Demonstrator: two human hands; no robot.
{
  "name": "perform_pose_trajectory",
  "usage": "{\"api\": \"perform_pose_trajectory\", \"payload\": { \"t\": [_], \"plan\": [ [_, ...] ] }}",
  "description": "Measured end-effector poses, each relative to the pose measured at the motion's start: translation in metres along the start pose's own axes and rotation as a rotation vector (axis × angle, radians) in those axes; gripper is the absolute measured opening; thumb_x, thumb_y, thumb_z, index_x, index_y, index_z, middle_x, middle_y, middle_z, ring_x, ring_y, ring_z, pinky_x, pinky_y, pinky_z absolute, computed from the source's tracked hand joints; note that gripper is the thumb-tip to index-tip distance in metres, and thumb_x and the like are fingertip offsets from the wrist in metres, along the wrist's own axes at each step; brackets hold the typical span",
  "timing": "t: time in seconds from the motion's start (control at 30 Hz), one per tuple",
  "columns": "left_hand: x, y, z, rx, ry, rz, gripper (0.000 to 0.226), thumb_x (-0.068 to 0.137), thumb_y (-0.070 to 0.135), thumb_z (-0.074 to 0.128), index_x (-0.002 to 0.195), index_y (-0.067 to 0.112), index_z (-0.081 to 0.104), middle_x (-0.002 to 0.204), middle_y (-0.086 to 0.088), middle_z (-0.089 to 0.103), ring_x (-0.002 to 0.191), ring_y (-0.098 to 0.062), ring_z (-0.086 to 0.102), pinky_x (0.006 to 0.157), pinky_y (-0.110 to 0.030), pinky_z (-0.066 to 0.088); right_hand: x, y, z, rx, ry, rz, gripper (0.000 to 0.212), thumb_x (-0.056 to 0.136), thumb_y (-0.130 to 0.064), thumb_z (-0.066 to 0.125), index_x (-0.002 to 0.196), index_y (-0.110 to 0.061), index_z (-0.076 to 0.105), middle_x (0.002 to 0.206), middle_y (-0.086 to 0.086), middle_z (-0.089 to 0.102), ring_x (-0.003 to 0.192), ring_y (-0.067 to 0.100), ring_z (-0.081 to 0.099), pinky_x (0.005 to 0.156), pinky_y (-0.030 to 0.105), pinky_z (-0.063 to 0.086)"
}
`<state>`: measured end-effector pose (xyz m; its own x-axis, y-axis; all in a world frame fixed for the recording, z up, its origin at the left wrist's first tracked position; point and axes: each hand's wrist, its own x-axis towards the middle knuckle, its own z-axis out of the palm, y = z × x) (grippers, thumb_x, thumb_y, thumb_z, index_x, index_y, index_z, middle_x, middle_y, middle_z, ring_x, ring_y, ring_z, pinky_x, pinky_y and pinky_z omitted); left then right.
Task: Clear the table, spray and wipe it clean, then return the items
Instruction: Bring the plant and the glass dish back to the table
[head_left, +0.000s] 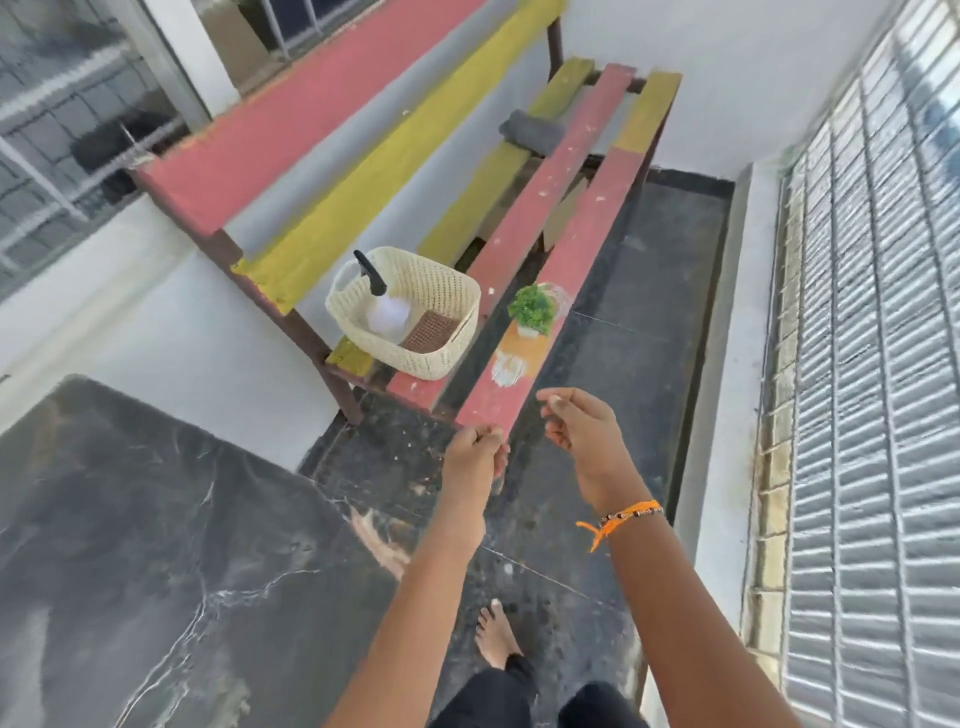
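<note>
— Two bare arms reach forward from the bottom of the view. How does each hand sit?

— The left hand (475, 454) is stretched out toward the near end of the bench (519, 387), its fingers curled in; whether it pinches anything or only brushes the end of the red slat cannot be told. The right hand (584, 428) hangs just beside it, slightly higher, fingers loosely curled, thumb and forefinger close together, and nothing shows between them. An orange thread bracelet (621, 517) circles that wrist.

— And where are the things from the table?

— They stand on the bench seat. A cream woven basket (447, 291) sits near the end, holding a spray bottle (382, 306) with a black trigger head and a brown mat (431, 332) leaning against its inner wall. A small potted plant (532, 309) stands just beside the basket on the outer red slat, well ahead of both hands. Farther along the bench lies a grey folded cloth (532, 132).

— And the table itself?

— The dark marble table (156, 545) fills the lower left, next to the left forearm. One bare foot (496, 636) stands on the dark floor below.
</note>
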<state>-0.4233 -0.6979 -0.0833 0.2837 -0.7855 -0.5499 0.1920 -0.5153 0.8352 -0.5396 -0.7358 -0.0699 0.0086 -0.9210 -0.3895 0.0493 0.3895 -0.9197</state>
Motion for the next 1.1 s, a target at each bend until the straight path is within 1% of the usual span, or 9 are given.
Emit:
{"api": "perform_pose_trajectory", "payload": {
  "t": [0.13,0.3,0.57,0.7,0.8,0.83,0.9,0.97,1.1],
  "plan": [
    [0.051,0.037,0.039,0.055,-0.034,0.026,0.024,0.091,0.003,0.044,0.074,0.018,0.052,0.062,0.0,0.048,0.049,-0.008,0.042,0.041,-0.012,0.035,0.061,-0.018,-0.01,0.092,0.024,0.012,0.024,0.095,-0.001,0.041,0.09,-0.002,0.064,0.068,0.002,0.05,0.06,0.01,0.041,0.057,0.018,0.036],
    [0.136,0.068,0.082,0.131,-0.047,0.012,0.019,0.088,0.005,0.047,0.081,0.021,0.054,0.067,0.003,0.054,0.052,-0.007,0.047,0.043,-0.008,0.039,0.169,-0.031,-0.02,0.107,0.012,0.077,0.023,0.096,-0.002,0.041,0.098,0.002,0.063,0.07,0.002,0.051,0.059,0.009,0.042,0.05,0.01,0.037],
    [0.267,0.063,0.139,0.161,0.049,-0.309,0.012,0.089,0.008,0.051,0.098,0.017,0.048,0.076,-0.002,0.05,0.057,-0.011,0.048,0.051,-0.021,0.036,0.347,-0.026,-0.047,0.042,0.021,0.269,0.023,0.095,0.0,0.039,0.093,0.001,0.062,0.066,0.004,0.051,0.046,0.004,0.043,0.042,0.009,0.034],
    [0.324,0.06,0.165,0.106,0.162,-0.459,0.047,0.088,0.003,0.053,0.13,0.007,0.033,0.068,-0.005,0.047,0.045,-0.01,0.046,0.037,-0.017,0.032,0.418,-0.001,-0.063,-0.037,0.036,0.361,0.023,0.094,-0.001,0.041,0.096,0.004,0.064,0.066,0.004,0.051,0.054,0.009,0.04,0.043,0.01,0.035],
    [0.363,0.05,0.174,0.007,0.258,-0.571,0.063,0.086,0.005,0.057,0.139,0.011,0.022,0.08,-0.009,0.052,0.056,-0.016,0.047,0.034,-0.016,0.04,0.463,0.025,-0.07,-0.161,0.093,0.404,0.022,0.092,-0.002,0.044,0.083,-0.006,0.065,0.065,0.002,0.052,0.057,0.01,0.044,0.051,0.013,0.04],
    [0.374,0.045,0.175,-0.014,0.274,-0.585,0.064,0.086,0.006,0.058,0.138,0.01,0.023,0.093,-0.011,0.053,0.063,-0.018,0.05,0.038,-0.016,0.045,0.476,0.036,-0.072,-0.213,0.104,0.413,0.022,0.09,-0.002,0.045,0.085,-0.006,0.065,0.065,0.0,0.053,0.058,0.01,0.045,0.056,0.016,0.042],
    [0.397,0.029,0.177,0.018,0.318,-0.564,0.074,0.078,0.005,0.067,0.138,0.012,0.024,0.117,-0.009,0.049,0.091,-0.024,0.058,0.071,-0.028,0.056,0.498,0.056,-0.076,-0.327,0.077,0.418,0.021,0.089,-0.003,0.045,0.093,-0.006,0.065,0.065,-0.001,0.054,0.061,0.013,0.048,0.065,0.026,0.045],
    [0.41,0.008,0.179,0.11,0.351,-0.537,0.092,0.068,0.001,0.076,0.139,0.017,0.02,0.136,-0.007,0.041,0.119,-0.027,0.048,0.1,-0.044,0.045,0.514,0.074,-0.074,-0.437,0.027,0.413,0.018,0.088,-0.006,0.047,0.098,-0.01,0.062,0.072,-0.003,0.056,0.071,0.016,0.054,0.076,0.033,0.049],
    [0.414,-0.023,0.189,0.21,0.397,-0.448,0.118,0.056,0.004,0.085,0.143,0.017,0.006,0.146,-0.011,0.029,0.132,-0.026,0.035,0.11,-0.041,0.032,0.526,0.09,-0.064,-0.521,-0.018,0.371,0.022,0.085,-0.009,0.053,0.107,-0.008,0.053,0.081,0.0,0.059,0.079,0.02,0.059,0.079,0.034,0.049]
  ]
}}
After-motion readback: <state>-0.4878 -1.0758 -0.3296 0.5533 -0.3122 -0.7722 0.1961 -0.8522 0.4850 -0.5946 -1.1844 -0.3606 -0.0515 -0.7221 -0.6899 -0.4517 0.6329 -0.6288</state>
